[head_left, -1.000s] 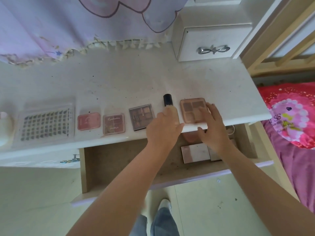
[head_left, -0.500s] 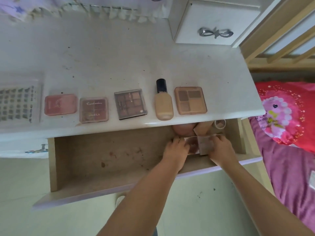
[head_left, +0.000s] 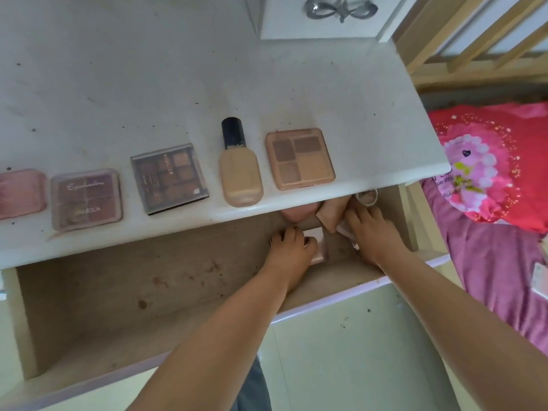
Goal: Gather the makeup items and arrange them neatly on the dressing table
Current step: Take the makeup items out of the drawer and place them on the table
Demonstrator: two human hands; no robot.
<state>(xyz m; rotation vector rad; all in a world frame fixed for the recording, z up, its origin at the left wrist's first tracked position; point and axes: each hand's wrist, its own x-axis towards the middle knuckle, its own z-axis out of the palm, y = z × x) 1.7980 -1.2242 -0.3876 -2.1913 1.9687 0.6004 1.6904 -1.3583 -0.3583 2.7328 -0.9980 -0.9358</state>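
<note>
Five makeup items (head_left: 240,166) rowed on dressing table (head_left: 178,84)

The drawer (head_left: 89,307) lies bare on its left; sponges (head_left: 296,213) and boxes (head_left: 315,235) crowd its right corner.

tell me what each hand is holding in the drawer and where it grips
Left hand grips the pale pink compact over its left edge. Right hand rests on another item, too hidden to tell.

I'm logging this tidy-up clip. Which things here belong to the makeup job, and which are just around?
Part of the job:
- foundation bottle
- four-pan beige palette
- dark eyeshadow palette
- pink eyeshadow palette
- pink compact
- pale palette in the drawer, under the left hand
- right hand
- dressing table

Just around:
- bow drawer handle
- red bedding
</note>
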